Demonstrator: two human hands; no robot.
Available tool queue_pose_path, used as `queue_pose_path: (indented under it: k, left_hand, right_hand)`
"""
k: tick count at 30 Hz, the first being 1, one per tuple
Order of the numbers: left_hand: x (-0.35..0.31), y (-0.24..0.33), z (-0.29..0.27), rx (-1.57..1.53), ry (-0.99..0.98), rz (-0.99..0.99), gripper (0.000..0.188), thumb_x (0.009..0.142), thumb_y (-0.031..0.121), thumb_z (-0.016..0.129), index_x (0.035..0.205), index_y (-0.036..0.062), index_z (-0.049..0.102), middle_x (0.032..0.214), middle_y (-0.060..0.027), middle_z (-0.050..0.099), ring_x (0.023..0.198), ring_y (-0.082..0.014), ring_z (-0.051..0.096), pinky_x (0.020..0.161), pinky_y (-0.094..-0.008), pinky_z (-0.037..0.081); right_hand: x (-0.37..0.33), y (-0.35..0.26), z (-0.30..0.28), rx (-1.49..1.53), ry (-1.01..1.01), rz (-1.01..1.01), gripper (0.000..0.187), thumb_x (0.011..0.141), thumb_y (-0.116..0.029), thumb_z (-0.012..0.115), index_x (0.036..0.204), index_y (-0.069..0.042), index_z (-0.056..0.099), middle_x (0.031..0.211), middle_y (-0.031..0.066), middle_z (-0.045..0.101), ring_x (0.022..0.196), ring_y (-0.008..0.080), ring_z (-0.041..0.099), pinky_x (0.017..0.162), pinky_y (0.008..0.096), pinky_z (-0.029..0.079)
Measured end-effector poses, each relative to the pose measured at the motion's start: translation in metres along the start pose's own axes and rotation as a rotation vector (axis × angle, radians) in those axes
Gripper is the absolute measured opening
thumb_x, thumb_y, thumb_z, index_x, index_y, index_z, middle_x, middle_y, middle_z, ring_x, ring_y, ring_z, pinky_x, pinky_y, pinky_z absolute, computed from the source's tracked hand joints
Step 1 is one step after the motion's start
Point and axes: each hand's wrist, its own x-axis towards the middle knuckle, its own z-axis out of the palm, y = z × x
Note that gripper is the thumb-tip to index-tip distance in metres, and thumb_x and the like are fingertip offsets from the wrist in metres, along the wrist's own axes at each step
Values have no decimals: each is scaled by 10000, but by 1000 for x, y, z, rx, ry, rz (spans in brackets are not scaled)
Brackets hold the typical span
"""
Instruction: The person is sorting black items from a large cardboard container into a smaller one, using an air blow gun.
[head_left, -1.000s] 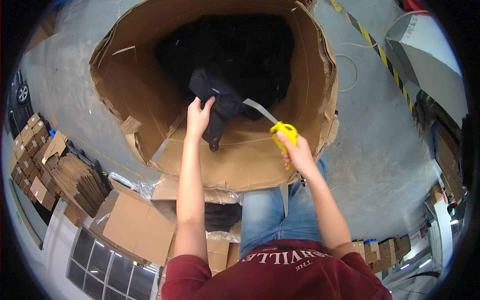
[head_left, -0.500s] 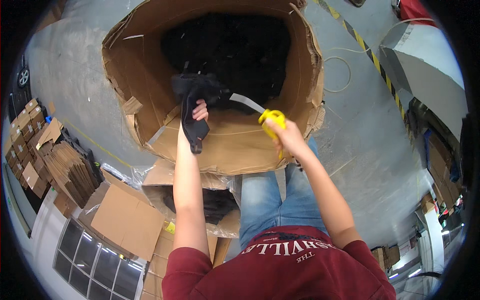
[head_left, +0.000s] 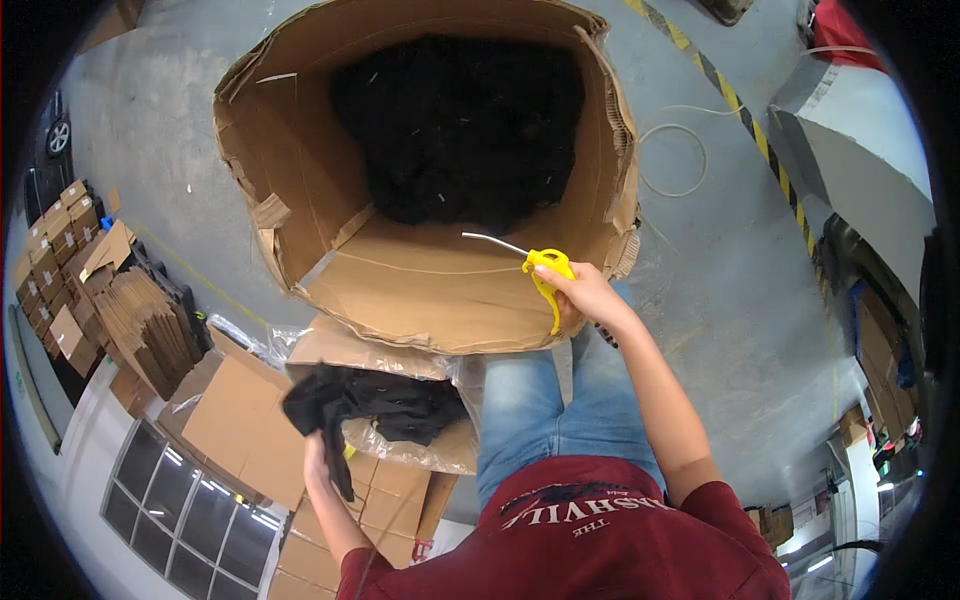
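In my right hand is a yellow air blow gun, its thin bent metal nozzle pointing left over the large cardboard box. My fingers are wrapped round its handle. My left hand grips a black fabric piece with a narrow part hanging down, at the left side of a smaller box lined with clear plastic. Inside that smaller box lie black fabric pieces. A dark heap of black fabric fills the far part of the large box, with small pale scraps on it.
Stacked brown cartons and flattened cardboard sheets stand at the left. An open carton sits beside the lined box. A thin pale hose curls on the floor at the right, near black-and-yellow floor tape.
My left hand has moved from the large box down and left to the smaller lined box, carrying the black fabric piece. My right hand still holds the air blow gun, nearly in place.
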Motion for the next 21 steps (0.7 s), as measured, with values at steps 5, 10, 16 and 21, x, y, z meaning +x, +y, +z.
queue_pose_path:
  k: [5,10,16,21]
  left_hand:
    - [-52,64,29,722,225,315,450,843,428,569,888,-19,596,763,-79,608,701,-145,589,615,-273,447]
    - [-32,169,269,785,-317,820,269,844,278,612,798,21,548,773,-115,615,670,-167,602,618,-284,454]
    - [154,240,485,1947,272,1460,801,708,301,716,1369,323,263,1472,-184,110,1217,-452,341,939,-578,351]
    - [261,288,528,1864,509,1483,654,748,176,673,1321,283,374,1469,-187,128,1156,-495,397,940,-551,383]
  right_hand:
    - [-5,-35,20,95,-130,107,430,870,-429,557,900,-2,584,616,49,584,446,113,536,421,228,413]
    - [-1,-31,21,320,-131,89,378,909,-365,514,943,4,586,636,66,606,389,90,481,370,194,357]
    - [-5,-34,41,312,201,162,252,874,-211,587,985,12,631,710,14,631,679,54,553,631,216,445]
    - [1,-41,44,487,147,138,235,846,-132,607,1007,38,626,856,54,642,777,105,580,697,254,464]
